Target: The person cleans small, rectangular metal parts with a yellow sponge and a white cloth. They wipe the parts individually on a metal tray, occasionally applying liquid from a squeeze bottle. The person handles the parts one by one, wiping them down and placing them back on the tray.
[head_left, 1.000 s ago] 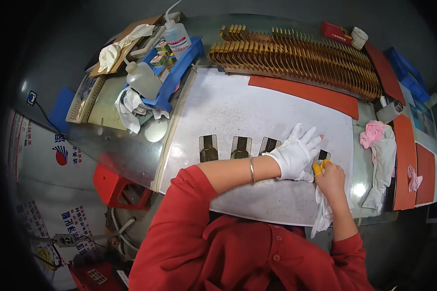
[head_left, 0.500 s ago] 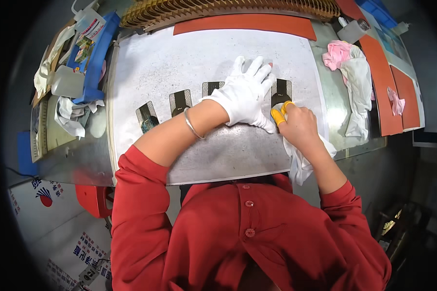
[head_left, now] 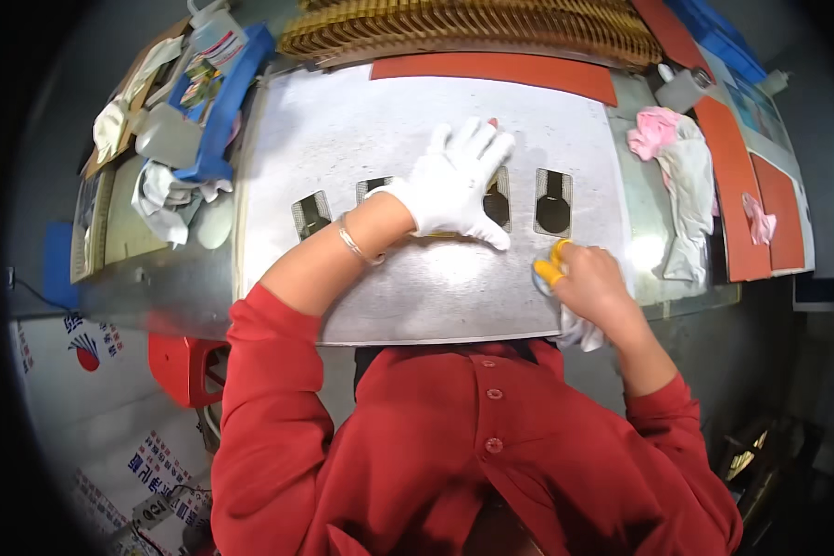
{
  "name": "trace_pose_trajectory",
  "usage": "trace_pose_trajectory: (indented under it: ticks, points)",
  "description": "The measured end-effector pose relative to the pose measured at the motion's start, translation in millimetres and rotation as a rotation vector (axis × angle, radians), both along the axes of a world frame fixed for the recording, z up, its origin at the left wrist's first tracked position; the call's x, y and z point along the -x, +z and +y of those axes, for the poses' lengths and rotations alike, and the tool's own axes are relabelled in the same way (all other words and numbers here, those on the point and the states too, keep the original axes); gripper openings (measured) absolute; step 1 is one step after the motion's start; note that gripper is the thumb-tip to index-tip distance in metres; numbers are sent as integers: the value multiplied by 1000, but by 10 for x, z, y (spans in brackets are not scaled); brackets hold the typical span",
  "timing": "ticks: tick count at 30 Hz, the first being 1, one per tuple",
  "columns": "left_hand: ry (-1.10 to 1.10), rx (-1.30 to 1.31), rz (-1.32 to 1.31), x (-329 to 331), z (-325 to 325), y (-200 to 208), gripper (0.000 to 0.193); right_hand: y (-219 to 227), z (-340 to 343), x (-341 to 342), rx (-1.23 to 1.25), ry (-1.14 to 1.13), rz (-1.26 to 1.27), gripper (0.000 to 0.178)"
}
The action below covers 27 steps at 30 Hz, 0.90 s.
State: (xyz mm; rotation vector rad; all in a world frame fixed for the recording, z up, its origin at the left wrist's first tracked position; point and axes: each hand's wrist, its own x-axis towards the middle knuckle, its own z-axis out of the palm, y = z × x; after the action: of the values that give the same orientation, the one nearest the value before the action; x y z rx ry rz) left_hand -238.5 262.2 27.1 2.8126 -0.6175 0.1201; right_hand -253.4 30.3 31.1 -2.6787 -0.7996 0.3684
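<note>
The view is bright and even at its middle, lit from above. The metal plate (head_left: 417, 139) throws back soft glare near its front edge, and a stronger white hotspot sits on the worktop (head_left: 653, 255) by its right edge. Shadows are faint and short. Fisheye bending curves straight edges toward the rim, where a dark vignette swallows the corners. Focus softens slightly toward the periphery.

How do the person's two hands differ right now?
The left hand wears a white glove; the right hand is bare apart from yellow fingertip covers. The left lies flat with fingers spread over the cutouts; the right is curled around a white cloth. Both rest on the grey plate.
</note>
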Motion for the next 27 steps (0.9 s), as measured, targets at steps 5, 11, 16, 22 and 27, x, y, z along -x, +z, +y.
trace_pose_trajectory:
  ticks: [5, 11, 16, 22, 27]
  points:
    - [161, -30, -63, 356, 369, -63, 87, 304, 509, -264, -39, 0, -57, 25]
    - [261, -29, -114, 397, 250, -188, 87, -33, 1063, -670, -25, -11, -75, 19]
    - [288, -9, -112, 367, 208, -254, 85, -225, 1130, -773, 13, -12, -90, 19]
    - [269, -17, -111, 337, 233, -295, 83, -241, 1118, -666, 11, -22, -102, 17]
    - [224, -74, -75, 320, 245, -269, 81, -236, 1060, -523, -10, -21, -130, 15]
